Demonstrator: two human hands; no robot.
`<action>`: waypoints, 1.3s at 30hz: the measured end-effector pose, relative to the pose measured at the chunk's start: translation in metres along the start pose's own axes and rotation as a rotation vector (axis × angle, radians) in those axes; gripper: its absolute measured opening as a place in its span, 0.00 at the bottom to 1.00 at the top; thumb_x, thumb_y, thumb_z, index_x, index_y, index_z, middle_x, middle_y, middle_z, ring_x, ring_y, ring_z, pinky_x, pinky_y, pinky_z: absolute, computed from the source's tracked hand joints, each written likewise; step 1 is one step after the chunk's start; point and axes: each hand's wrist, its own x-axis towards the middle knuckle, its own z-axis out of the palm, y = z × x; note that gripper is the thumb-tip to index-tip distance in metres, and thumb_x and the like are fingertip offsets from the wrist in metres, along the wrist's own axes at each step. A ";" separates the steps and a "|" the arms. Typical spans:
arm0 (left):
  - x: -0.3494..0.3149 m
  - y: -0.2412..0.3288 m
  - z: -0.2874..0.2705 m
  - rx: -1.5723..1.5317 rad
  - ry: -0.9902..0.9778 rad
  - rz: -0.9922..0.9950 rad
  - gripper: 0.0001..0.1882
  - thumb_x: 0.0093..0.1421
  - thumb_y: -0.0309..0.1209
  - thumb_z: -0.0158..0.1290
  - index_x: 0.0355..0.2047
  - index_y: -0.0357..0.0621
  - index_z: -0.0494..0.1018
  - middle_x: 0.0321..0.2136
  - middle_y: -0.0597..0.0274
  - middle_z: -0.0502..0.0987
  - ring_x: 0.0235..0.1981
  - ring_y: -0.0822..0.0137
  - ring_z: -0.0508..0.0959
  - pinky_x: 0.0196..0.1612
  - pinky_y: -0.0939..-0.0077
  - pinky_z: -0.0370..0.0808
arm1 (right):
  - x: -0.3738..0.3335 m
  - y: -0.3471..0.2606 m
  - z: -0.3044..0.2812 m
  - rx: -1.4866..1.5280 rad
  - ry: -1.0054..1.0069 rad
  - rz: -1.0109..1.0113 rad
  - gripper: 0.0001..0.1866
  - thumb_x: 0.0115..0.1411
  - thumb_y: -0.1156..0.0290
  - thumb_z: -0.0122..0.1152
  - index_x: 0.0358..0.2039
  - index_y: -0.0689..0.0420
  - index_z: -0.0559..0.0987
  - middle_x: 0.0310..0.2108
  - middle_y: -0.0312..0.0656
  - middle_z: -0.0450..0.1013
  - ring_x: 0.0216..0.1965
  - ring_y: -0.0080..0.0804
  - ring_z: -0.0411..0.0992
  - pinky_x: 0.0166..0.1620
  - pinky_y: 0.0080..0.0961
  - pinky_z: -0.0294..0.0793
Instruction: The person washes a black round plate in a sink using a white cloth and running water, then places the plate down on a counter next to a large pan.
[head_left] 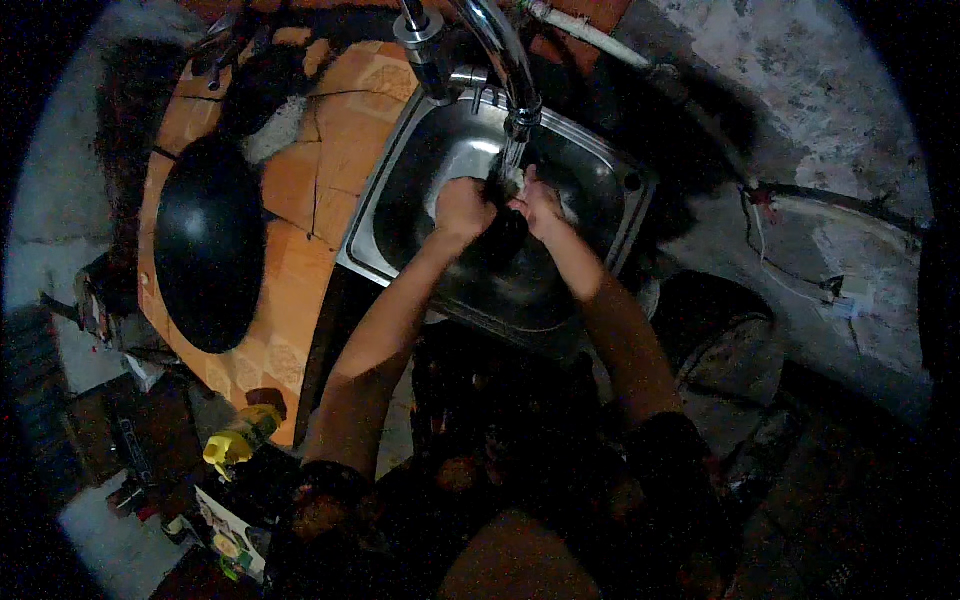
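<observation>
Both my hands are in the stainless steel sink [393, 225], under the chrome faucet [513, 85]. Water [515, 155] runs from its spout between them. My left hand [464, 210] is curled closed with its back up. Close beside it, my right hand [541, 205] has its fingers bent toward the stream. A dark shape [506, 225] lies between and below the hands; I cannot tell whether it is a held object or shadow. Poor light and the splashing water hide the fingertips.
Left of the sink, a large black rounded pan or lid [210, 245] lies on the orange tiled counter [295, 270]. A yellow bottle [240, 438] is at the counter's near end. Along the rough grey wall [820, 120] runs a pale pipe [590, 35]. A dark container [715, 320] stands right of the sink.
</observation>
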 end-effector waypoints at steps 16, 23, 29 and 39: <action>0.044 0.037 -0.013 -1.929 -0.839 -0.514 0.43 0.61 0.59 0.14 0.50 0.33 0.65 0.50 0.49 0.69 0.52 0.52 0.68 0.56 0.59 0.60 | -0.100 -0.033 -0.080 0.265 -0.058 -0.126 0.06 0.54 0.68 0.59 0.29 0.55 0.73 0.26 0.33 0.69 0.22 0.22 0.66 0.28 0.22 0.70; 0.060 0.003 0.012 -2.181 -0.633 -0.726 0.28 0.62 0.45 0.35 0.50 0.33 0.63 0.49 0.47 0.69 0.50 0.50 0.69 0.54 0.53 0.65 | -0.077 0.010 -0.068 0.117 0.100 -0.301 0.06 0.52 0.70 0.61 0.25 0.58 0.74 0.20 0.30 0.68 0.17 0.17 0.63 0.19 0.16 0.60; 0.063 -0.006 0.029 -1.886 -0.207 -0.418 0.12 0.60 0.37 0.43 0.37 0.42 0.67 0.26 0.60 0.69 0.21 0.65 0.68 0.21 0.71 0.64 | -0.132 -0.029 -0.069 0.135 -0.178 -0.179 0.06 0.52 0.69 0.62 0.23 0.55 0.76 0.16 0.30 0.67 0.13 0.15 0.60 0.17 0.16 0.56; 0.090 -0.052 -0.025 -0.506 0.002 -0.329 0.16 0.54 0.40 0.49 0.34 0.42 0.76 0.27 0.55 0.77 0.28 0.62 0.75 0.32 0.68 0.69 | -0.090 0.017 -0.080 -0.003 -0.358 -0.907 0.17 0.57 0.65 0.56 0.44 0.61 0.74 0.23 0.35 0.68 0.17 0.21 0.63 0.21 0.21 0.61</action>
